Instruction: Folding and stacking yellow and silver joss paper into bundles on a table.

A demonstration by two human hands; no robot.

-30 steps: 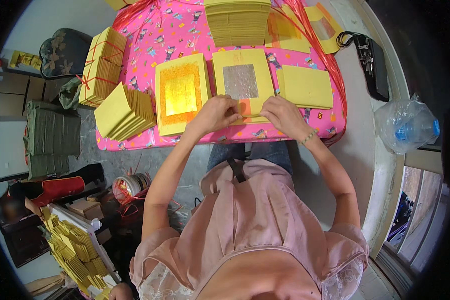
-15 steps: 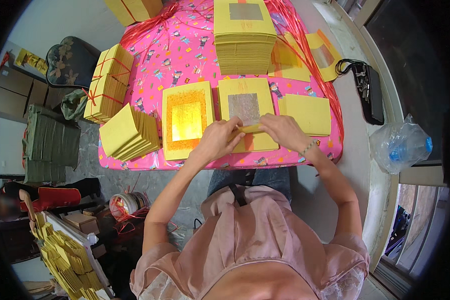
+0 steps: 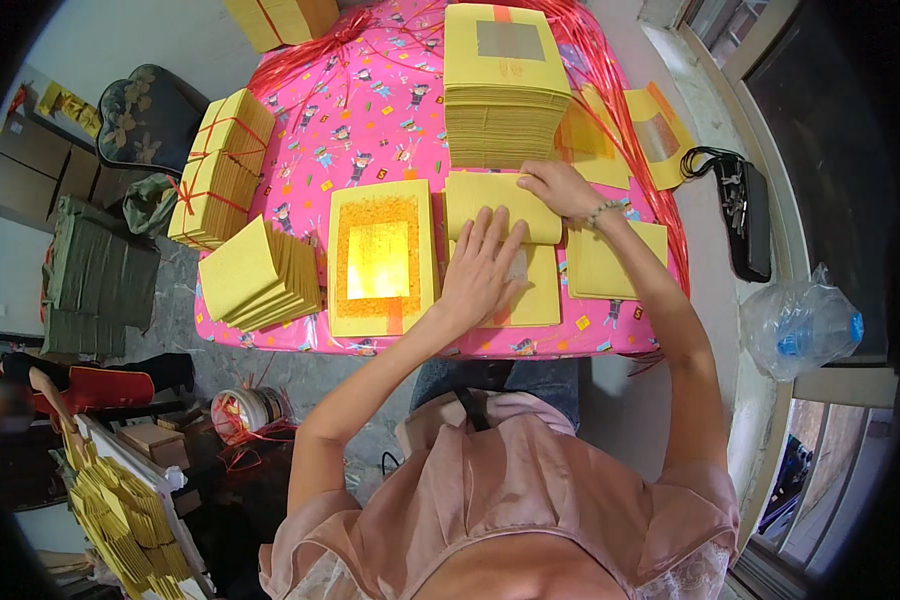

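Observation:
A yellow paper sheet (image 3: 467, 199), folded over, lies on a low stack of yellow paper (image 3: 530, 300) at the table's front. My left hand (image 3: 483, 265) is open and flat, its spread fingertips pressing on the folded sheet. My right hand (image 3: 562, 190) is closed, its fingers curled at the sheet's far right edge. Under my left palm, part of a silvery patch shows. Left of it sits a stack with a gold patch on orange (image 3: 380, 260). To the right lies a flat pile of folded yellow paper (image 3: 620, 262), partly behind my right forearm.
Beyond my hands stands a tall yellow paper stack (image 3: 505, 125). Tied bundles (image 3: 220, 165) and a fanned pile (image 3: 255, 275) are at left on the pink tablecloth (image 3: 320, 150). Red string (image 3: 635, 170) runs down the right. A black pouch with keys (image 3: 738, 215) lies beyond the table.
The near part of the sheet has been turned over away from me into a fold. My left hand has flattened onto it; my right hand has moved farther up to its far edge.

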